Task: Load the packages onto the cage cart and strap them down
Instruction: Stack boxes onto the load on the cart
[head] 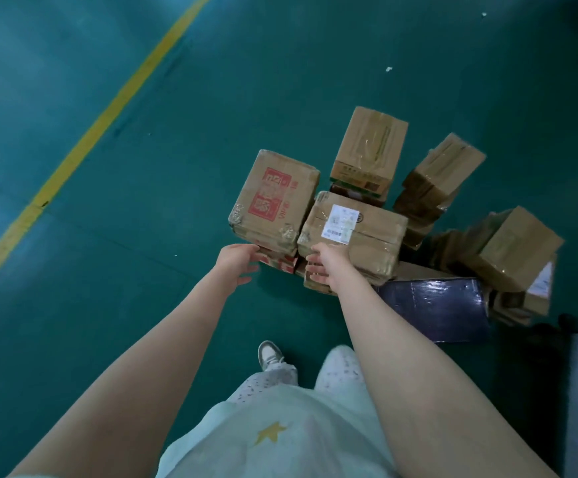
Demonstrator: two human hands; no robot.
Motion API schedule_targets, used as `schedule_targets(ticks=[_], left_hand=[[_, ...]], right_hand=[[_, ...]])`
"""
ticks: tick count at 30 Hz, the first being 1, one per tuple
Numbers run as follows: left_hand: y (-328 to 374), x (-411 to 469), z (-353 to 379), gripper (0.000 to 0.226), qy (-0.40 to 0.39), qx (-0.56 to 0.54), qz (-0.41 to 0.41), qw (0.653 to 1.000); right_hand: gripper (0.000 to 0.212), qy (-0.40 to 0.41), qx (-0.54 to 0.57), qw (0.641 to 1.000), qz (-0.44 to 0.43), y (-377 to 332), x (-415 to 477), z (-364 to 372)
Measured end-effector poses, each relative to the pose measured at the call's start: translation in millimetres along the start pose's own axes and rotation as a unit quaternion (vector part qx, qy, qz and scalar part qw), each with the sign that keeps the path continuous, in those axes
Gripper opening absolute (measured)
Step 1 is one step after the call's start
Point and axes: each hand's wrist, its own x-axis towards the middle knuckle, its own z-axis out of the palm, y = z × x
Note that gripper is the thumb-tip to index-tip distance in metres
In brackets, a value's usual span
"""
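Note:
Several brown cardboard packages stand stacked on the green floor. A box with red print (273,196) tops the left stack. Beside it sits a box with a white shipping label (356,236). My left hand (237,262) reaches with relaxed fingers to the near lower edge of the red-print box, just touching or nearly so. My right hand (322,265) lies with spread fingers against the near face of the labelled box. Neither hand holds anything. No cage cart shows.
More taped boxes stand behind (368,151) and to the right (512,248). A dark blue flat carton (432,308) lies on the floor at the right. A yellow floor line (84,146) runs diagonally at the left. My shoe (269,355) is below the stacks.

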Motion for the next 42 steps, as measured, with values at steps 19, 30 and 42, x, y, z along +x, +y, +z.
schedule_targets(ticks=[19,30,42], left_hand=[[65,154,-23,0.011,-0.015,0.106,-0.018,0.994],[89,254,-1,0.055,-0.004,0.306,0.075,0.949],[93,314,-6,0.063,-0.098,0.274,-0.004,0.957]], right_hand=[[0.034,0.075,-0.052,0.995,0.040,-55,124,80],[0.045,0.050,-0.191,0.979,0.055,-66,205,92],[0.053,0.127,-0.141,0.977,0.092,-59,245,115]])
